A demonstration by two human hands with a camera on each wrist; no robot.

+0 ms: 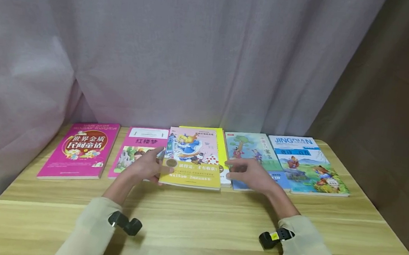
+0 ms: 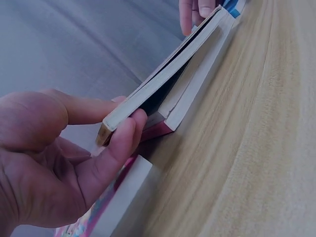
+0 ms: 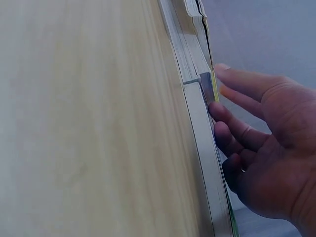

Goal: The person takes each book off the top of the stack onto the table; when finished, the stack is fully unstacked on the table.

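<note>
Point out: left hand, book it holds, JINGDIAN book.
Left hand (image 1: 145, 166): head view, back of hand.
Held book (image 1: 192, 160): head view, front cover.
JINGDIAN book (image 1: 307, 167): head view, front cover.

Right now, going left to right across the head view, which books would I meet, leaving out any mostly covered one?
Magenta book, pink book, blonde-girl book, green-and-blue tree book, JINGDIAN book.

Curtain (image 1: 181, 59): behind table.
Table (image 1: 195, 225): row of books (image 1: 80, 150) along far edge.
Top book (image 1: 194, 155): mid-row, partly on lower book (image 1: 221, 141), between left hand (image 1: 145, 167) and right hand (image 1: 251, 175).
</note>
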